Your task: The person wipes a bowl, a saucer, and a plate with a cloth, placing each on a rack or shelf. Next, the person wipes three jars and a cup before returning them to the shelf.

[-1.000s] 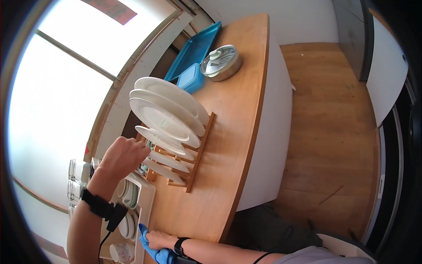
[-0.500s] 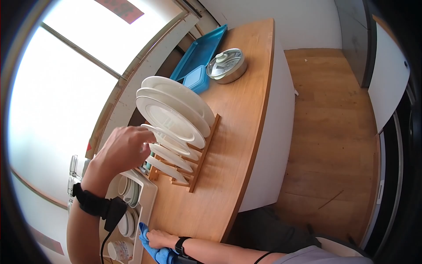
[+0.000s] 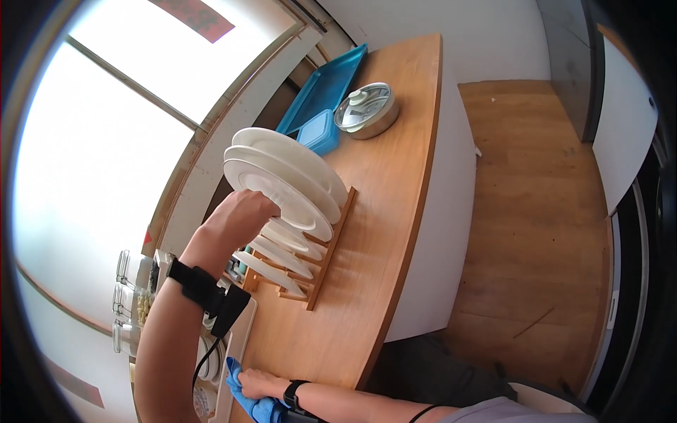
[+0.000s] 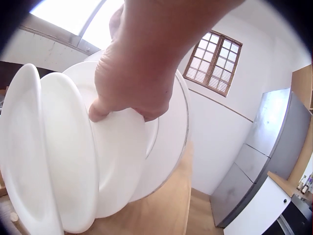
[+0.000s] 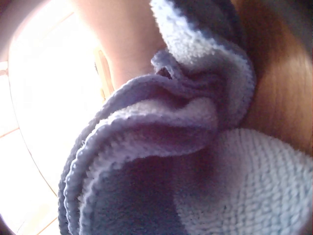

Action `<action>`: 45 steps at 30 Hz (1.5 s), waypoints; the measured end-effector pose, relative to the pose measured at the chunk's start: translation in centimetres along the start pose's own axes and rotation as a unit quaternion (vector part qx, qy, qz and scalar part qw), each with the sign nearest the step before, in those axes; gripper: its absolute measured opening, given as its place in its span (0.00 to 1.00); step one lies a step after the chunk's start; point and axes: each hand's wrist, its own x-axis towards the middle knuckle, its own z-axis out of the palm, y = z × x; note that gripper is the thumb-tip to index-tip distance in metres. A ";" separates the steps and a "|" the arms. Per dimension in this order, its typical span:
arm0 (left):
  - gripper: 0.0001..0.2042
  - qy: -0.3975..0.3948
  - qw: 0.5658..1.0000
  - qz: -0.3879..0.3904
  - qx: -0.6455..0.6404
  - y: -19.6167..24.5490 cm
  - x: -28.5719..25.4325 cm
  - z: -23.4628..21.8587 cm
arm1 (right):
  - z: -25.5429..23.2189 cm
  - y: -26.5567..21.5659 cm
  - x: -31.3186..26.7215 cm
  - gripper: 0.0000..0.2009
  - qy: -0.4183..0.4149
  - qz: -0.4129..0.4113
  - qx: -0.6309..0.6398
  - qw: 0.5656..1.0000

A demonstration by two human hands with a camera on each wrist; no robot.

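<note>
White plates stand on edge in a wooden dish rack [image 3: 331,247], large ones at the far end and smaller ones at the near end. My left hand [image 3: 243,215] is at the top of a smaller white plate [image 4: 120,156], pinching its rim between thumb and fingers in the left wrist view. Just beyond it stands a large plate [image 3: 282,194] with a grey line round its edge. Two more small plates lean on the near side. My right hand [image 3: 261,384] grips a bunched blue cloth [image 5: 146,132] close over the counter, its fingertips hidden in the folds.
On the wooden counter [image 3: 388,211], beyond the rack, are a lidded steel pot [image 3: 370,116], a blue plastic box [image 3: 319,132] and a blue tray [image 3: 328,84]. A pale tray [image 3: 240,331] with dishes and several glass jars [image 3: 127,303] lie left of my forearm.
My left hand has moved right and farther along the rack, from beside the small plates onto the rim of one. The right hand stays with the cloth; the view has shifted slightly.
</note>
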 end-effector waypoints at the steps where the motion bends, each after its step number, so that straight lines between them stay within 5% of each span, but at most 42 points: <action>1: 0.07 0.000 1.000 -0.001 -0.001 -0.1 -0.2 -0.1 | 0.2 0.1 0.1 0.13 0.000 -0.004 -0.001 1.000; 9: 0.07 0.086 0.993 -0.012 0.084 -1.7 -5.6 -8.3 | -0.5 0.2 0.3 0.14 -0.029 0.004 -0.021 0.999; 16: 0.09 0.246 0.960 -0.119 0.056 -2.6 -18.8 -13.8 | -0.6 0.9 0.8 0.19 0.002 0.044 -0.029 0.999; 19: 0.09 0.386 0.824 -0.383 -0.159 -1.1 -26.4 -10.4 | -0.6 1.7 1.5 0.22 0.019 0.065 0.013 0.998; 21: 0.11 0.501 0.705 -0.350 -0.359 1.1 -30.9 -5.5 | -0.3 2.2 1.9 0.22 0.070 0.069 0.056 0.994; 24: 0.23 0.564 0.423 -0.396 -0.589 7.5 -35.5 2.3 | -0.9 2.4 2.4 0.20 0.097 0.062 0.168 0.979; 27: 0.26 0.524 0.287 -0.401 -0.694 14.3 -38.1 7.6 | -1.6 2.1 2.7 0.16 0.156 0.115 0.240 0.951; 29: 0.26 0.515 0.211 -0.403 -0.727 17.6 -39.8 12.7 | -1.3 3.9 3.8 0.13 0.205 0.082 0.335 0.916; 33: 0.27 0.526 0.110 -0.400 -0.742 22.4 -42.7 18.8 | -4.3 1.0 2.2 0.10 0.236 0.156 0.264 0.922; 37: 0.26 0.541 0.037 -0.368 -0.755 24.5 -43.8 22.3 | -4.3 -0.9 1.9 0.07 0.293 0.051 0.341 0.892; 39: 0.25 0.540 0.009 -0.344 -0.768 24.4 -43.9 22.6 | -4.0 -2.1 1.5 0.06 0.300 0.073 0.302 0.902; 45: 0.23 0.455 0.039 -0.284 -0.843 25.4 -43.2 22.6 | -1.1 -4.7 -0.5 0.08 0.351 -0.068 0.106 0.928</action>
